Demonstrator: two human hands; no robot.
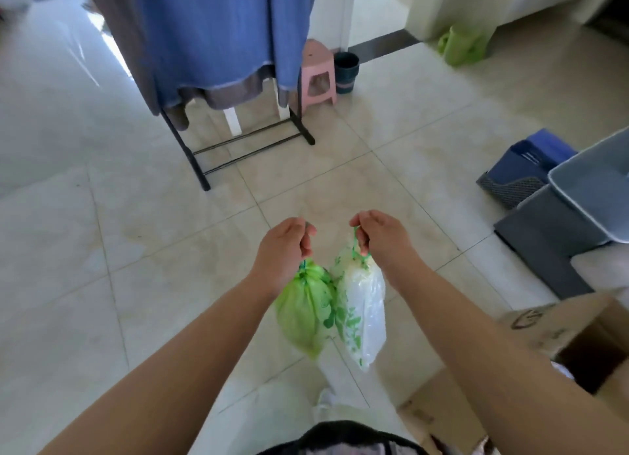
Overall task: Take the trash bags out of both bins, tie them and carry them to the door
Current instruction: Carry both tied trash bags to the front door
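Observation:
Two tied trash bags hang in front of me above the tiled floor. My left hand (284,250) is shut on the drawstring of the green trash bag (303,310). My right hand (379,241) is shut on the green drawstring of the white trash bag with green print (362,315). The two bags hang side by side and touch. A small dark bin (346,73) stands far ahead beside a pink stool, with no bag showing at its rim.
A clothes rack (252,141) with blue and grey fabric stands ahead left. A pink stool (318,76) is behind it. A grey tub (592,195), a blue basket (524,168) and a dark mat lie at right. An open cardboard box (578,335) sits near right. Green objects (463,46) lie far right.

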